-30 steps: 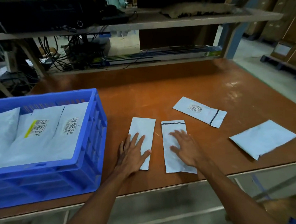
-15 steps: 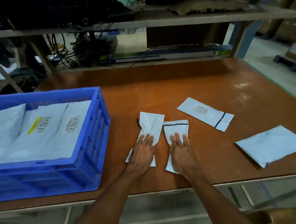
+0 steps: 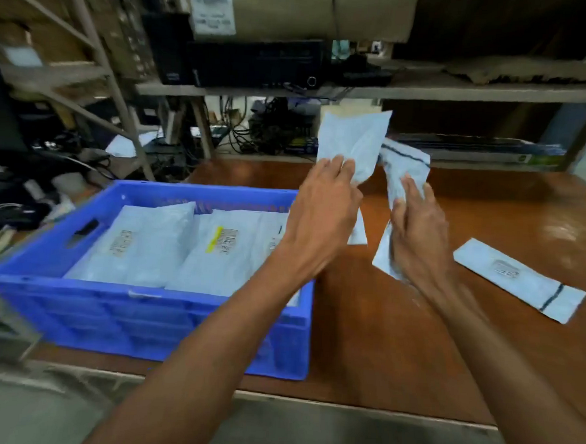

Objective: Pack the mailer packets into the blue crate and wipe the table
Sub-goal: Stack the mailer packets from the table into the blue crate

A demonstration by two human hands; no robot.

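Above the table [image 3: 397, 346], beside the blue crate [image 3: 177, 321], the left hand [image 3: 322, 209] grips one mailer [image 3: 353, 140], the right hand [image 3: 416, 235] seemingly pinches another mailer [image 3: 406, 166].

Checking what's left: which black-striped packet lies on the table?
The labelled packet flat on the table, right of the right hand, which holds the other striped packet up.

Beyond your left hand [image 3: 323, 206], a black device [image 3: 256, 62] sat on a shelf [image 3: 461, 91], with a labelled cardboard box [image 3: 296, 8] above it. Tangled cables [image 3: 273, 125] hung under that shelf. Beyond your right hand [image 3: 417, 228] lay a long flat box [image 3: 475, 151]. Far left of your left hand stood a metal rack [image 3: 99, 65].
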